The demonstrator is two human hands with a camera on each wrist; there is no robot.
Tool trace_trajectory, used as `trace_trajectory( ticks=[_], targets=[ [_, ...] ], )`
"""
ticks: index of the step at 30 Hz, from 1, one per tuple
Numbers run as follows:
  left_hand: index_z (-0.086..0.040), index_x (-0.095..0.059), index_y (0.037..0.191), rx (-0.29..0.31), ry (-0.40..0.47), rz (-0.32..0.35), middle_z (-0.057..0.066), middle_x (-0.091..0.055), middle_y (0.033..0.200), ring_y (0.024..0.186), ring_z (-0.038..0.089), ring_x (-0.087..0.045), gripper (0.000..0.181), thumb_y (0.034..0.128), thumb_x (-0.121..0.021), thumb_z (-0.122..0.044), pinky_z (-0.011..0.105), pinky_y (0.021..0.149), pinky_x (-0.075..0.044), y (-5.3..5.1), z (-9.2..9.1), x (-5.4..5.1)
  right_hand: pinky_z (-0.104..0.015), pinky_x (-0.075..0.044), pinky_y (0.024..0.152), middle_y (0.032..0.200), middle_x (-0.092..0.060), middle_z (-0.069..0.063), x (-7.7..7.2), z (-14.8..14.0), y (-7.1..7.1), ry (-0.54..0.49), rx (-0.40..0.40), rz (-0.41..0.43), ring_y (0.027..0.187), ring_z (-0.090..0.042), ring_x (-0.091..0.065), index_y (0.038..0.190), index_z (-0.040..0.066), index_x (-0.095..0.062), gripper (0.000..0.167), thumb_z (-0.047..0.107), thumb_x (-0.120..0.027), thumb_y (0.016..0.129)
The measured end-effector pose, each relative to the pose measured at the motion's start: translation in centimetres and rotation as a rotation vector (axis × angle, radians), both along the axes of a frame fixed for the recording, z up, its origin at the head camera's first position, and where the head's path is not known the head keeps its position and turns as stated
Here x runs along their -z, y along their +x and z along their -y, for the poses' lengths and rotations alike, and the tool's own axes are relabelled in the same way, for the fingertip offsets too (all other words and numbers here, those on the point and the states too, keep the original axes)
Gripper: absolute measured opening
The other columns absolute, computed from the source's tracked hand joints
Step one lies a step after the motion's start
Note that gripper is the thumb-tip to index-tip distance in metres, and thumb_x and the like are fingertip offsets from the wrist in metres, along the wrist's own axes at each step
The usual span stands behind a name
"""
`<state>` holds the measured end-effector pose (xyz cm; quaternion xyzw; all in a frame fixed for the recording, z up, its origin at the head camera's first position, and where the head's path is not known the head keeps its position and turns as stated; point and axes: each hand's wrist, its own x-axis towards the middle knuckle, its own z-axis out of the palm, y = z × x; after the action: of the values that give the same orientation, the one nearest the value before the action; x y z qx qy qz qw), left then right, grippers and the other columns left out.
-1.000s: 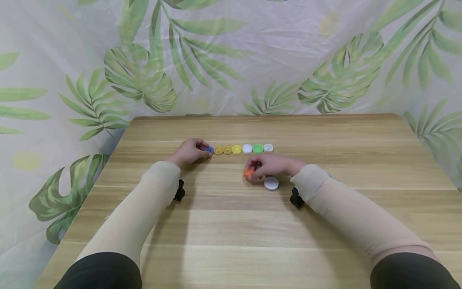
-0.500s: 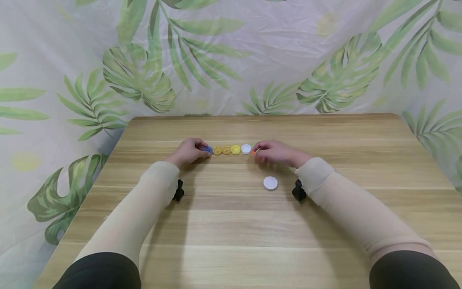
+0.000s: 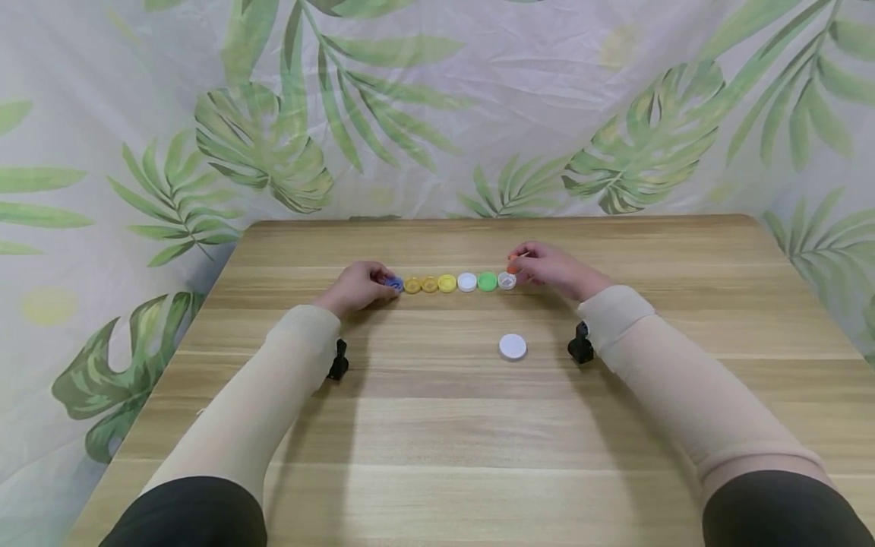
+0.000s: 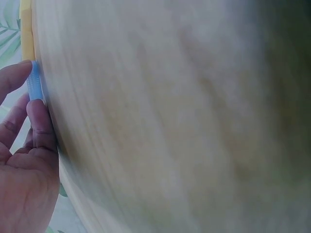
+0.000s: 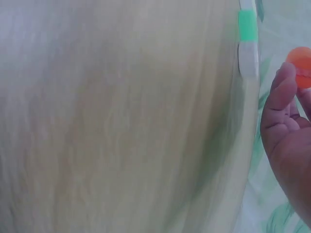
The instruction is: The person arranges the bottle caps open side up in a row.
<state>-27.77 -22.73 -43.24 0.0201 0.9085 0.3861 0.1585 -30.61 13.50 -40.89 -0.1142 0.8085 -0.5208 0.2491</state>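
Observation:
A row of bottle caps runs across the far half of the table. My left hand (image 3: pixel 361 287) pinches the blue cap (image 4: pixel 34 82) at the row's left end between thumb and fingers. Rightward follow two dark-yellow caps (image 3: pixel 420 285), a yellow cap (image 3: pixel 447 283), a white cap (image 3: pixel 467 282), a green cap (image 3: pixel 488 282) and another white cap (image 3: pixel 506 281) at the right end. Held in my right hand (image 3: pixel 550 267) is an orange cap (image 5: pixel 300 65), raised off the table just behind that end cap. Fingers hide part of the blue and orange caps.
A larger white lid (image 3: pixel 513 347) lies alone on the wooden table (image 3: pixel 437 441), nearer me than the row. Behind the table's far edge hangs a leaf-patterned cloth (image 3: pixel 437 114). Black wrist cameras (image 3: pixel 581 346) sit under both forearms.
My right hand has carried the orange cap from beside the white lid, up over the row, to its right end. The left hand stays on the blue cap.

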Motion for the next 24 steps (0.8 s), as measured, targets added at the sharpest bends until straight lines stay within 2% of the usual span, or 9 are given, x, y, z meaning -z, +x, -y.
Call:
trace_trajectory(
  ticks=[3, 6, 13, 16, 24],
  targets=[
    [0.004, -0.064, 0.125, 0.004, -0.005, -0.005, 0.014, -0.059, 0.109, 0.097, 0.024, -0.052, 0.036, 0.0962, -0.074, -0.015, 0.032, 0.081, -0.046, 0.0, -0.1, 0.0, -0.035, -0.047, 0.09, 0.123, -0.06, -0.018, 0.2, -1.0, -0.4, 0.019, 0.011, 0.001, 0.108, -0.026, -0.059, 0.136, -0.008, -0.047, 0.037, 0.013, -0.052, 0.107],
    [0.003, -0.065, 0.124, 0.003, -0.008, -0.004, 0.014, -0.06, 0.108, 0.096, 0.023, -0.053, 0.035, 0.0962, -0.074, -0.016, 0.031, 0.079, -0.046, 0.0, -0.1, 0.0, -0.032, -0.05, 0.089, 0.129, -0.057, -0.021, 0.4, -1.8, -0.6, 0.05, 0.014, -0.007, 0.107, -0.024, -0.059, 0.143, -0.011, -0.045, 0.046, 0.01, -0.057, 0.104],
    [0.003, -0.065, 0.123, -0.002, -0.013, -0.005, 0.013, -0.06, 0.107, 0.095, 0.023, -0.052, 0.034, 0.0959, -0.075, -0.016, 0.032, 0.08, -0.045, 0.0, -0.1, 0.1, -0.026, -0.049, 0.076, 0.12, -0.06, -0.016, 1.0, -2.8, -0.8, 0.167, 0.036, -0.041, 0.092, -0.017, -0.056, 0.135, -0.008, -0.055, 0.043, 0.009, -0.069, 0.098],
    [0.003, -0.065, 0.121, -0.003, -0.016, -0.008, 0.012, -0.059, 0.105, 0.094, 0.023, -0.051, 0.034, 0.0954, -0.075, -0.016, 0.033, 0.08, -0.044, -0.1, -0.1, 0.1, -0.026, -0.048, 0.074, 0.118, -0.06, -0.016, 1.2, -2.9, -0.8, 0.177, 0.036, -0.056, 0.089, -0.018, -0.055, 0.132, -0.008, -0.055, 0.042, 0.008, -0.071, 0.096],
    [0.003, -0.065, 0.12, -0.002, -0.005, -0.006, 0.012, -0.059, 0.105, 0.094, 0.023, -0.051, 0.033, 0.095, -0.076, -0.016, 0.032, 0.08, -0.044, -0.1, 0.0, 0.1, -0.028, -0.046, 0.077, 0.112, -0.059, -0.016, 1.8, -2.7, -0.8, 0.197, 0.019, -0.104, 0.095, -0.021, -0.052, 0.124, -0.008, -0.057, 0.036, 0.003, -0.073, 0.092]
  ],
)
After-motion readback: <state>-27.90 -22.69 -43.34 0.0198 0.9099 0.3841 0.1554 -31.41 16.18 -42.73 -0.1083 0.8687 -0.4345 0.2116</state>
